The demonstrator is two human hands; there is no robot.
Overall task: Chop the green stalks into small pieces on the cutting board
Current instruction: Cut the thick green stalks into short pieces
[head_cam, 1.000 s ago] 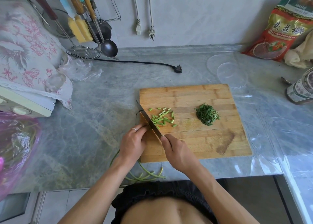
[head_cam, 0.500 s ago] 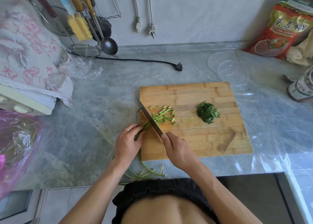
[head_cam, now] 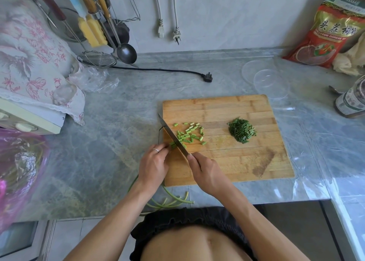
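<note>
A wooden cutting board point(head_cam: 237, 162) lies on the grey marble counter. My left hand point(head_cam: 153, 166) pins a bundle of green stalks point(head_cam: 167, 200) at the board's left edge; their long ends trail off the counter's front under my wrist. My right hand point(head_cam: 207, 172) grips the handle of a knife point(head_cam: 171, 135), whose blade runs diagonally just right of my left fingertips, across the stalk tips. Light green cut pieces point(head_cam: 190, 134) lie scattered to the right of the blade. A heap of finely chopped dark greens point(head_cam: 242, 130) sits mid-board.
Clear plastic lids point(head_cam: 264, 79) lie behind the board. A jar point(head_cam: 351, 100) and red food bag point(head_cam: 333, 27) stand at the right. A black plug and cord point(head_cam: 207, 76) cross the counter. Hanging utensils point(head_cam: 102, 24) and a floral cloth point(head_cam: 33, 63) occupy the back left; pink bag point(head_cam: 17, 172) at left.
The knife has kept chopping at the stalk tips, and my left hand has slid the stalks slightly forward. More cut pieces lie beside the blade.
</note>
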